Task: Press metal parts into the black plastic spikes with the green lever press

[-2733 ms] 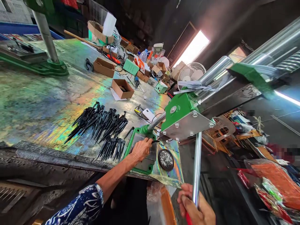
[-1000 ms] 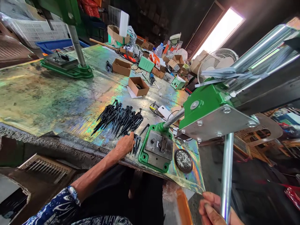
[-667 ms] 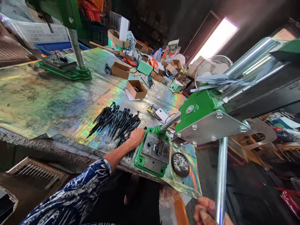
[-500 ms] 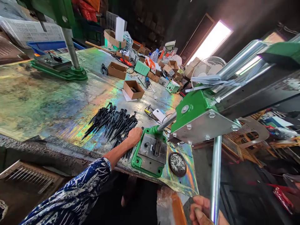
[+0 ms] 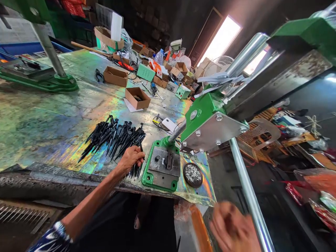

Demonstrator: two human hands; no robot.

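My left hand (image 5: 131, 158) is at the near right end of a pile of black pointed plastic stakes (image 5: 115, 138). Its fingers are closed on one stake (image 5: 141, 143), whose upper part sticks out above them. Just right of it stands the green base (image 5: 146, 177) of a hand press, with a steel plate and a small fixture (image 5: 170, 161) on top. My right hand (image 5: 231, 227), smeared by motion, is low at the right beside the press's long metal lever (image 5: 250, 192). Whether it touches the lever or holds anything I cannot make out.
A round dark dish of small silvery pieces (image 5: 193, 175) sits right of the press base. The green press head (image 5: 202, 113) overhangs the table's right side. Open cardboard boxes (image 5: 138, 98) and clutter lie farther back. A second green press (image 5: 64, 83) stands at the left.
My left hand has moved from the press base's left edge to the stakes and grips one. My right hand has shifted, now blurred, and the lever is tilted differently. The view has turned right.
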